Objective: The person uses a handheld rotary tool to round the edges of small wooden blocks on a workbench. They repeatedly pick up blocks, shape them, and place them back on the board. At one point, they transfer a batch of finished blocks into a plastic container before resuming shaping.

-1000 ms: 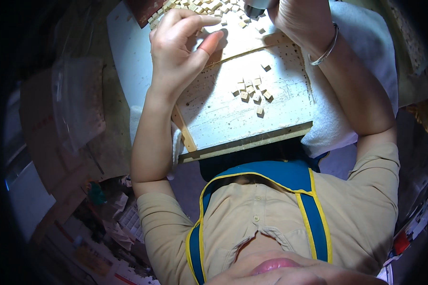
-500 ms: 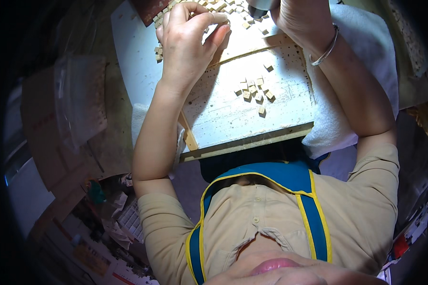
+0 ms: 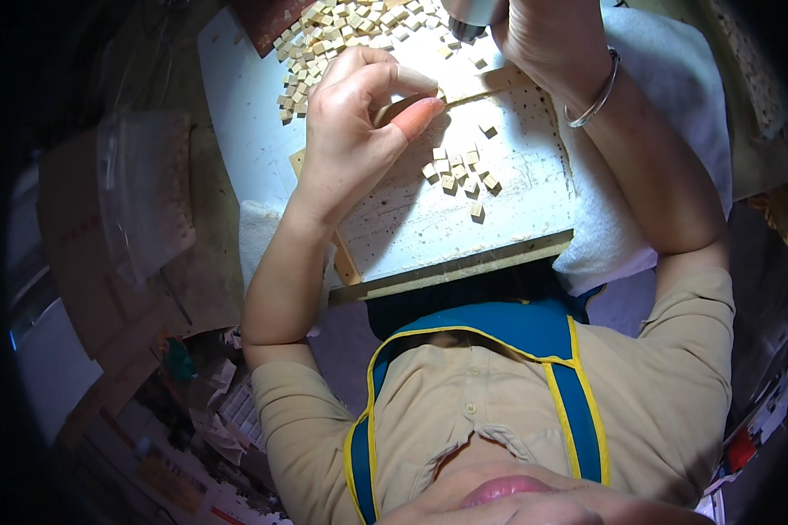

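Observation:
My left hand (image 3: 359,122) is pinched by the wooden strip (image 3: 499,80) that crosses the white board (image 3: 385,232). Between its thumb and forefinger a small wooden cube (image 3: 441,94) shows in part. At the top, my right hand (image 3: 547,39) is closed around a grey, cylindrical tool (image 3: 474,12) with a dark nose and a thin tip pointing down. The tool's upper part is out of view. Several small wooden cubes (image 3: 462,175), some with dark dots, lie on the near part of the board.
Beyond the strip spreads a large pile of wooden cubes (image 3: 350,26), beside a dark red block (image 3: 276,22). White towels (image 3: 665,87) cover the board's right side and its near left corner. A clear plastic container (image 3: 144,188) stands at the left. Another wooden strip (image 3: 346,258) edges the board.
My left hand has moved down and slightly right, from near the cube pile to the strip. My right hand and the tool have shifted slightly left.

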